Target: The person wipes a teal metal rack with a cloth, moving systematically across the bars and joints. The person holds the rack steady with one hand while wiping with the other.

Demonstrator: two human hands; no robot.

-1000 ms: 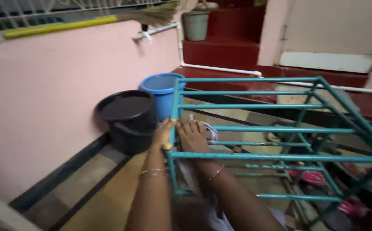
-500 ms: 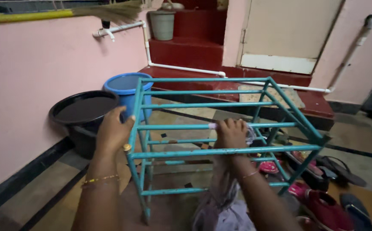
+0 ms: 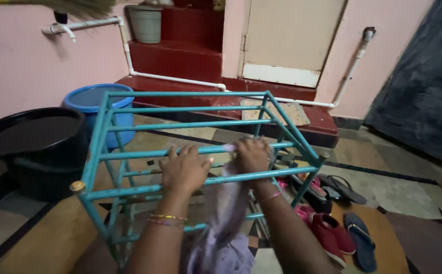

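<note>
1. Now the left hand has come off the corner post of the teal metal rack and lies flat, fingers spread, on a top bar.
2. Meanwhile the right hand stays closed around the pale cloth, pressed on the neighbouring bar further along.
3. So the wiping has advanced along the rack, which stands beside the black tub and blue bucket.

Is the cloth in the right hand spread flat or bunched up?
Bunched up. The right hand grips the pale cloth against a bar of the teal rack, and the rest hangs down in loose folds.
</note>
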